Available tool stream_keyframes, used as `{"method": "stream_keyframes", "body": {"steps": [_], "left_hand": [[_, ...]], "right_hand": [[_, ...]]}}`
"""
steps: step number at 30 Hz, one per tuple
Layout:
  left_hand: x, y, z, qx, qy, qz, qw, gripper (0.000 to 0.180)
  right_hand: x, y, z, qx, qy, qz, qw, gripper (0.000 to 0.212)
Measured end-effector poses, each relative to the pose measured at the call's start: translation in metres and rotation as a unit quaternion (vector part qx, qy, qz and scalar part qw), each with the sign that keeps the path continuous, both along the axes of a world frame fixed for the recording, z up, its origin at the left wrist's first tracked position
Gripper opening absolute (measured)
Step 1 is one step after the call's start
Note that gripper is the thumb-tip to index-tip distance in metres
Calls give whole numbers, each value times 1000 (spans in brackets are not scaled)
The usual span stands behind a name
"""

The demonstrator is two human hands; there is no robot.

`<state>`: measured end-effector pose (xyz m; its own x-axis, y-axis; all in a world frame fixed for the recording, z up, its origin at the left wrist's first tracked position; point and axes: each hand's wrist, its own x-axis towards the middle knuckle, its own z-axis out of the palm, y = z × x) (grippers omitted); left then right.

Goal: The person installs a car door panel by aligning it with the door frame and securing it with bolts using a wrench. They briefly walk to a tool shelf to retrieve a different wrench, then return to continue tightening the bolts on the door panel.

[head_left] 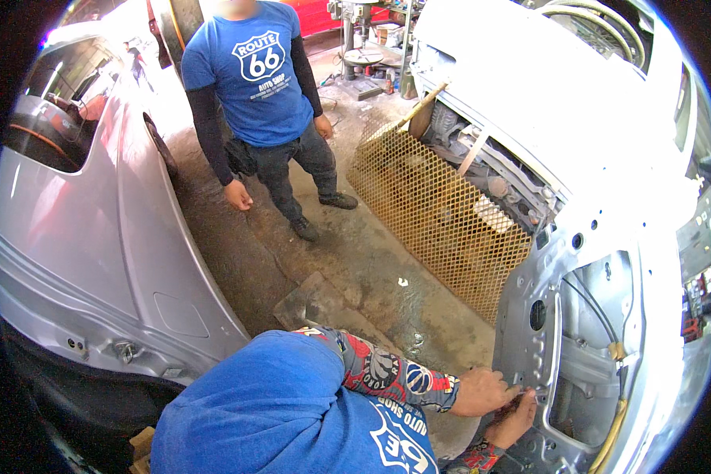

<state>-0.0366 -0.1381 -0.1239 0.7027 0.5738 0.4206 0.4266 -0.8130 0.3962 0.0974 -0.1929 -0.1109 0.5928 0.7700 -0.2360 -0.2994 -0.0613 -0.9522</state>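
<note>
Both my hands meet at the left edge of a bare grey metal car door panel [517, 316], low beside its large cutout. My left hand [482, 391], at the end of a patterned sleeve, has its fingers bent and pressed together toward the panel edge. Just below it, my right hand [513, 420] is closed with its fingertips pinched against the metal. Anything between the fingers is too small or hidden to make out. Inside the cutout run a black cable [588, 304] and a yellowish wrapped harness [611, 438].
A silver-grey car [95, 237] stands at my left. A person in a blue shirt [253, 75] stands ahead, arms lowered. Rusty expanded-metal mesh [442, 221] leans by a white car body [529, 87]. A drill press [362, 35] stands at the back.
</note>
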Motion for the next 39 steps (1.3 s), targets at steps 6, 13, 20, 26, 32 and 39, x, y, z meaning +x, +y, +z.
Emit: {"method": "stream_keyframes", "body": {"steps": [6, 13, 20, 26, 32, 39], "left_hand": [[-30, 15, 11, 59, -161, 115, 978, 53], [-82, 41, -3, -799, -128, -55, 586, 72], [-42, 23, 7, -198, -101, -124, 967, 61], [-49, 8, 14, -179, -109, -177, 962, 69], [-54, 11, -2, -633, -59, -262, 726, 64], [-38, -1, -3, -194, 17, -123, 973, 60]], "right_hand": [[11, 7, -13, 53, -11, 14, 998, 33], [12, 6, -13, 47, 22, 26, 998, 35], [24, 5, -12, 45, 93, 80, 991, 37], [41, 11, -23, 30, 125, 45, 991, 40], [30, 8, -19, 56, 90, 46, 993, 41], [23, 15, -2, 86, 190, 65, 976, 39]]}}
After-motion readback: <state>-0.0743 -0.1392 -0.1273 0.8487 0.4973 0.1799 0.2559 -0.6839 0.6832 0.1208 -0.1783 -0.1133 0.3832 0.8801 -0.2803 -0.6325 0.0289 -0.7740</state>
